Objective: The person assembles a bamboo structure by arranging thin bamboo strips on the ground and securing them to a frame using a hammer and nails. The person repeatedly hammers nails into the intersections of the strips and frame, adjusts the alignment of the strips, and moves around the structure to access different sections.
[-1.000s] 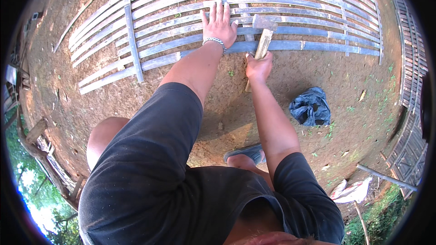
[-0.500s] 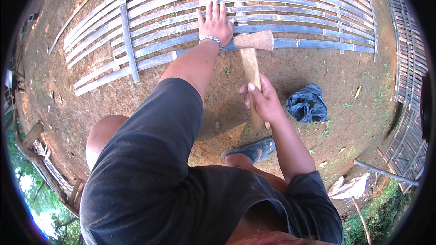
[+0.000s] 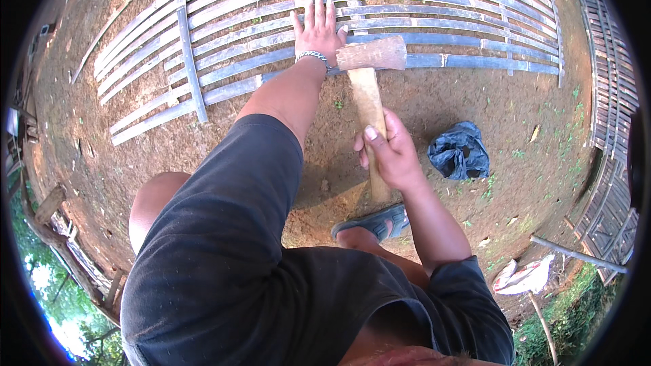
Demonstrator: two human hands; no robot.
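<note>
My left hand (image 3: 319, 30) lies flat on the bamboo slats, its fingers stretched out and a chain bracelet (image 3: 313, 55) at the wrist. The slats (image 3: 258, 48) run side by side across thinner crosspieces, forming a panel on the ground. My right hand (image 3: 391, 152) is wrapped around the wooden handle of an axe (image 3: 368, 98). Its rusty, wedge-shaped head (image 3: 371, 54) is over the panel's near edge, just right of my left hand. Whether the head touches the slats I cannot tell.
A dark blue plastic bag (image 3: 459, 151) sits on the soil right of my right hand. My sandalled foot (image 3: 376, 224) is below the axe handle. Woven bamboo panels (image 3: 614, 88) stand along the right side, with a pale sack (image 3: 522, 276) at lower right.
The axe head has come up slightly toward me and shifted a little left, with the handle tilting along. My left hand stays on the slats almost unmoved.
</note>
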